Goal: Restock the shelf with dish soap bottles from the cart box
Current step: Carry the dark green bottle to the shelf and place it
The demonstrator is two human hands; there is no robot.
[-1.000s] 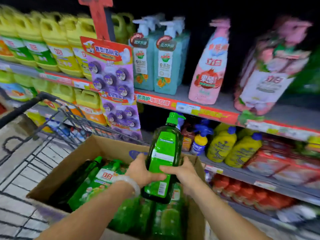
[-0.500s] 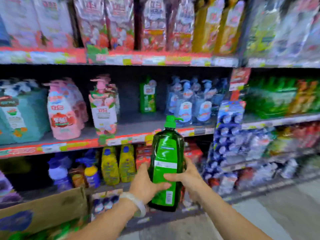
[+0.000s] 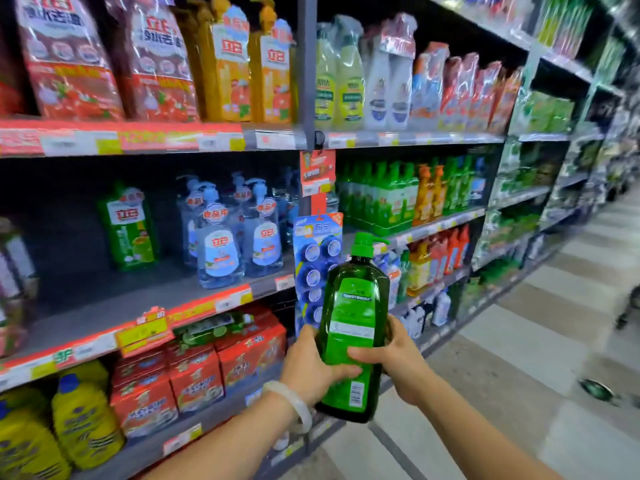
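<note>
Currently, left hand point(image 3: 313, 367) and right hand point(image 3: 398, 362) both clasp the lower half of a green dish soap bottle point(image 3: 353, 327), upright before the shelves. Carrying step, seemingly; next comes lifting it toward the green bottles point(image 3: 384, 194) up and right of the grip.

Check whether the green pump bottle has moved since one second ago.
Yes. The green pump bottle, held by the left hand and right hand, was over the cart box; now it is rightward along the aisle beside the hanging blue card.

We hold the green dish soap bottle point(image 3: 353, 327) upright between our left hand point(image 3: 311, 367) and right hand point(image 3: 398, 362); beyond them, perhaps blurred, stands the shelf point(image 3: 138, 299).
</note>
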